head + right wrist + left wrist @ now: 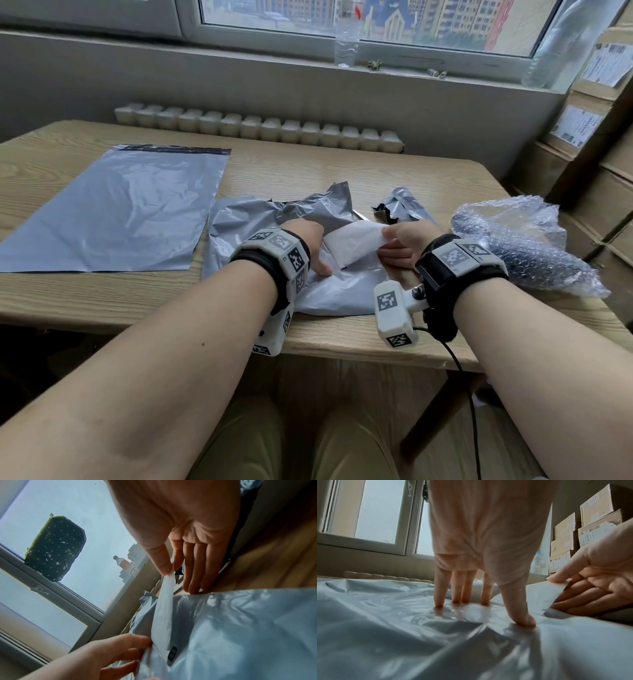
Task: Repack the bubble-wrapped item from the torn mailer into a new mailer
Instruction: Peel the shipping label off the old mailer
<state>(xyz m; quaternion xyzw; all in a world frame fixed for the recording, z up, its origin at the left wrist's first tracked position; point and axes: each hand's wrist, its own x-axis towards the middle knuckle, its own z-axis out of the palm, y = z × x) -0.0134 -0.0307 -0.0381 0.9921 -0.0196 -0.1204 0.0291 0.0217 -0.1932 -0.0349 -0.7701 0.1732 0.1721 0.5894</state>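
The torn grey mailer [260,219] lies crumpled in the middle of the table. My left hand [310,245] presses it down with straight fingers [465,588] and thumb. My right hand [400,240] pinches the free end of a white label [352,245] between thumb and forefinger, and the label stands partly lifted off the mailer [240,628]. In the right wrist view the label [164,608] rises from the plastic to the thumb. The bubble-wrapped dark item [520,246] lies at the right table edge. A flat new grey mailer [113,212] lies at the left.
A torn-off scrap of grey mailer [400,204] lies behind my right hand. Stacked cardboard boxes [599,144] stand right of the table. A radiator [260,128] runs behind the wooden table [102,301], and a plastic bottle [346,44] stands on the windowsill.
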